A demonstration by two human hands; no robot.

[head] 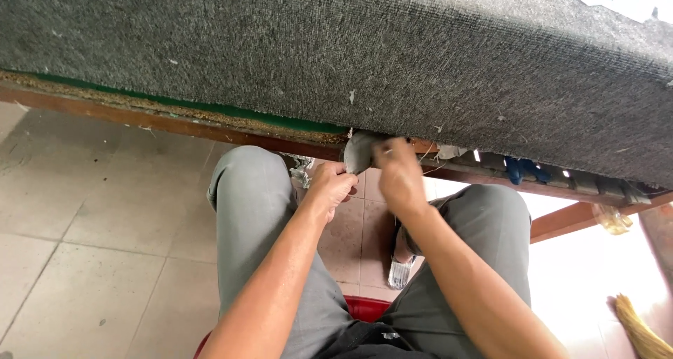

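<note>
Seated at carpeted tabletop (364, 57), we pinch grey fabric piece (357, 152) at its front edge: left hand (331, 187) closed on lower corner, right hand (398, 173) gripping beside it, above tiled floor (91, 226).

Desk (210, 130) cover dark grey, ribbed carpet weave, pale lint specks; green strip beneath, red-brown wooden rail. Fabric piece (357, 152) grey. Trousers (252, 205) grey-green. Stool (364, 308) red. Floor (84, 212) beige tile, speckled. Broom (641, 334) straw-yellow.
</note>
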